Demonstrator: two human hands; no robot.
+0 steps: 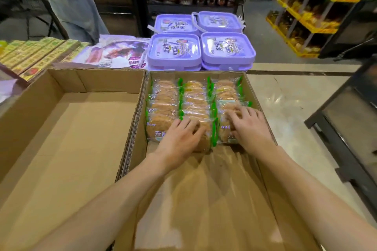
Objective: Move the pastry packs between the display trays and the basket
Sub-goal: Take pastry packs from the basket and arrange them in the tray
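Packs [194,106] stand in three rows at far end of right cardboard tray [263,120], rows running away from person. Left hand [179,138] rests curled over front pack of middle row; right hand [250,126] over right row. Whether either grips, cannot tell. No basket visible.

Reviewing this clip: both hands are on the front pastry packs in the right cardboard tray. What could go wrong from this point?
1. The left hand and right hand lie on top of the clear green-edged pastry packs with fingers spread; a weak grip on slippery film may let packs slide.
2. The packs overlap tightly in three rows, so lifting the front ones could drag their neighbours.
3. Pressing down might crush the round pastries.
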